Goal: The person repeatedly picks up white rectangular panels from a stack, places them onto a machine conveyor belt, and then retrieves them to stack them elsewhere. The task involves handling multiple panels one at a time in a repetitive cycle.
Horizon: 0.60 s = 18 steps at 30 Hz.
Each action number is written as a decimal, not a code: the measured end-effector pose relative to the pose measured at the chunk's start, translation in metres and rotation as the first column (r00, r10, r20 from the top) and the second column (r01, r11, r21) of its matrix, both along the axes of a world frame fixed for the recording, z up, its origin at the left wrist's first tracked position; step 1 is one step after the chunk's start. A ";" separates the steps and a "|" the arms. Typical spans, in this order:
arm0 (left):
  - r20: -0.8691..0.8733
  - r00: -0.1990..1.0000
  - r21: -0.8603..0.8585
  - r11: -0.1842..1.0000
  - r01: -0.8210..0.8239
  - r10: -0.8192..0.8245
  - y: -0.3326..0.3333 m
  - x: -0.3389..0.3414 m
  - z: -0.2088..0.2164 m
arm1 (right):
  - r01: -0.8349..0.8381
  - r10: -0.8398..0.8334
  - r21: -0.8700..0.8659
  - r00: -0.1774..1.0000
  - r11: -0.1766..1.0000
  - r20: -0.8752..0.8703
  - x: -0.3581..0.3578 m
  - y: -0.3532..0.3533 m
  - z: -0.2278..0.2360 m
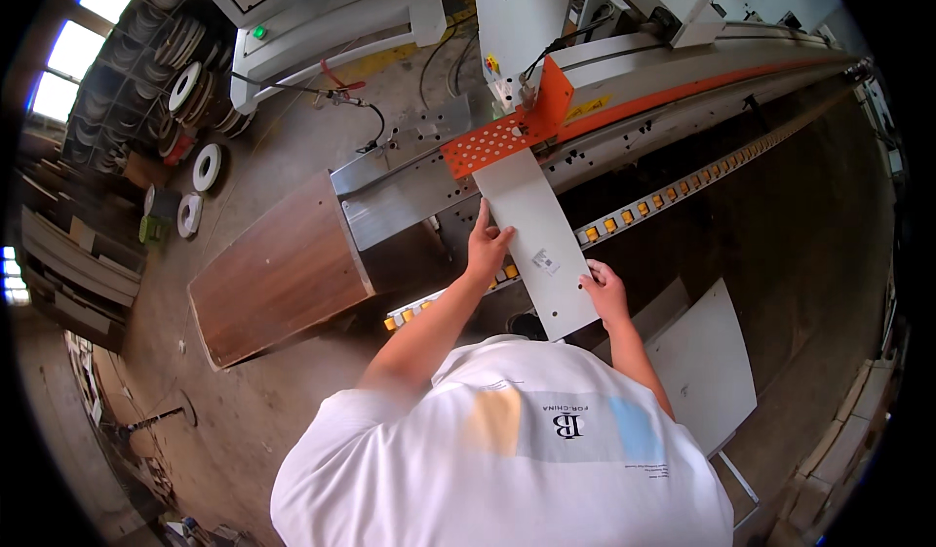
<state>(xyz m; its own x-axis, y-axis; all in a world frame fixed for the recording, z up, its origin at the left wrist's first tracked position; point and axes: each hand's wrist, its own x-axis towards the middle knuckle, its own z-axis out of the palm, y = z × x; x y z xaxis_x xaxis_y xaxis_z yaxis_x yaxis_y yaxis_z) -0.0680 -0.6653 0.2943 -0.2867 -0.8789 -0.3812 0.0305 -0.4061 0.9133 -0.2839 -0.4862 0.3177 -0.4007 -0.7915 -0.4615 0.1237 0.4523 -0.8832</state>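
A long narrow white panel (529,217) with a small printed label and a few dark holes lies slanted in front of me. Its far end goes in under a perforated orange guard (497,147). My left hand (489,243) grips the panel's left edge, index finger stretched along it and thumb on the face. At the right edge, closer to my body, my right hand (606,292) holds the panel with bent fingers. The undersides of both grips are hidden by the panel.
A rail of yellow rollers (673,194) runs beneath the panel along the long machine (624,113). Left of it stands a brown wood-grain box (278,274). More white panels (707,362) lean at my right. A control cabinet (331,11) and edging rolls (207,167) stand further off.
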 end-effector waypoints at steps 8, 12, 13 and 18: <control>-0.066 0.998 0.061 0.998 0.008 -0.004 -0.006 -0.081 0.006 | 0.030 -0.030 -0.049 1.000 0.998 -0.004 -0.080 -0.003 -0.005; -0.073 0.996 0.077 0.996 0.053 -0.048 -0.013 -0.106 0.005 | 0.025 -0.030 -0.083 0.998 0.996 -0.056 -0.113 -0.007 -0.012; -0.058 0.994 0.085 0.992 0.098 -0.093 -0.016 -0.111 0.011 | 0.039 -0.047 -0.095 0.996 0.995 -0.079 -0.122 -0.007 -0.013; 0.094 0.949 -0.064 0.949 0.309 -0.303 -0.030 -0.108 -0.002 | 0.120 -0.202 -0.185 0.818 0.975 -0.538 -0.138 0.001 0.000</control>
